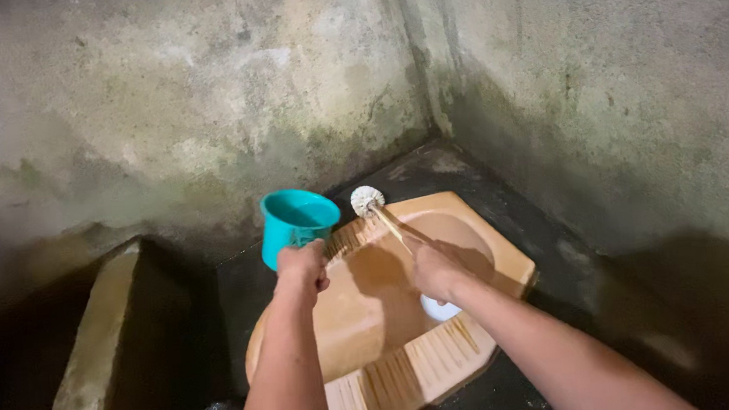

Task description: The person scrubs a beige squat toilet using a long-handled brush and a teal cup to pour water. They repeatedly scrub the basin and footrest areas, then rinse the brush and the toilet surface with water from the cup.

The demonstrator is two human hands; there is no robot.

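Count, head view: one teal plastic dipper cup (298,223) is showing at centre frame; one white-bristled brush with a pale wooden handle (380,213) just right of it; one tan ceramic squat pan (510,264) at lower centre; two bare hands, left hand (302,269), right hand (437,269), are showing mid-frame.

A teal mug (297,222), a white-bristled brush (367,200) on a tan handle, and a brownish-orange squat pan (492,260) with ribbed footrests sat below mottled grey-green walls (153,100).
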